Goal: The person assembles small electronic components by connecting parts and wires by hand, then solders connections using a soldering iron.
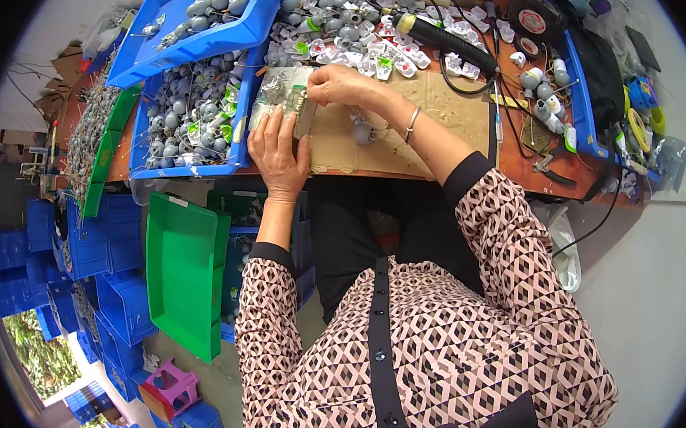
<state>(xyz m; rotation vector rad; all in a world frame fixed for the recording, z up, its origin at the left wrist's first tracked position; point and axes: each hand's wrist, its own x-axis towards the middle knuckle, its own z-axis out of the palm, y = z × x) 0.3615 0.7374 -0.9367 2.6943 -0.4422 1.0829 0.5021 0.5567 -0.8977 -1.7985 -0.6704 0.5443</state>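
Observation:
My left hand (278, 154) lies with fingers stretched out over the lower edge of a small pale, flat board (303, 124), holding nothing in its grasp. On that board sit a tangled grey lump (274, 90) and a greenish patch. At the board's upper right corner is my right hand (336, 86), fingers pinched closed; what they hold, if anything, is hidden. Under my right forearm, a grey round part with thin wires (362, 131) rests on a cardboard sheet (436, 133).
Blue trays of grey bulb-shaped parts (241, 139) stand at the left. White and grey pieces (355, 44) are heaped behind the cardboard. A black-handled tool with a cable (446, 42), a screwdriver (498, 117) and pliers (553, 171) lie right. A green tray (184, 274) is below the table.

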